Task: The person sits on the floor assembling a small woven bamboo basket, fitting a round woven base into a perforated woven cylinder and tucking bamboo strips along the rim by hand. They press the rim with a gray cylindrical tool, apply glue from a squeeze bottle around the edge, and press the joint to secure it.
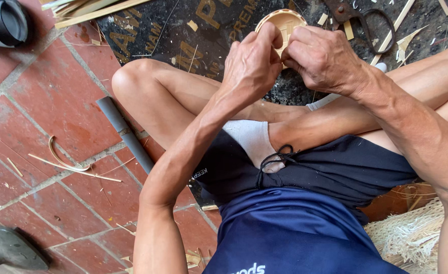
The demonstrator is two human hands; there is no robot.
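so I've got both hands up top centre, left hand (252,63) and right hand (323,58) pressed together, pinched on a small round woven basket (284,21); scissors (363,18) lie just right on the mat (183,35)

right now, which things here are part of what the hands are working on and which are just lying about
In hand:
left hand and right hand, both gripping the small round bamboo basket

Lying about:
scissors on the black mat
grey pipe on the brick floor
loose bamboo strips
pale fibre bundle
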